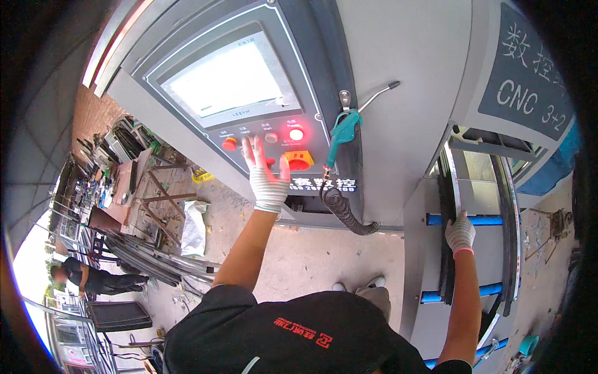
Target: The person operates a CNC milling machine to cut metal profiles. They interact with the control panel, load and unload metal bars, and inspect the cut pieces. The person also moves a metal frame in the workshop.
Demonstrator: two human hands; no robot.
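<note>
One control panel (pixel 289 62), one screen (pixel 227 78); left hand (pixel 266 171) at panel, fingers apart. Right of panel: right hand (pixel 461 234) clamped on one dark profile (pixel 446 262). Below panel: workshop floor (pixel 349 255).

The left hand (pixel 269 184) can pass up to the screen (pixel 227 81); to the right, the air gun (pixel 344 131) and curly hose (pixel 339 208) block it.

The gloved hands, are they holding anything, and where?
The left hand holds nothing, fingers spread at the control panel. The right hand is on the long dark bar near mid-length; whether it grips cannot be told.
</note>
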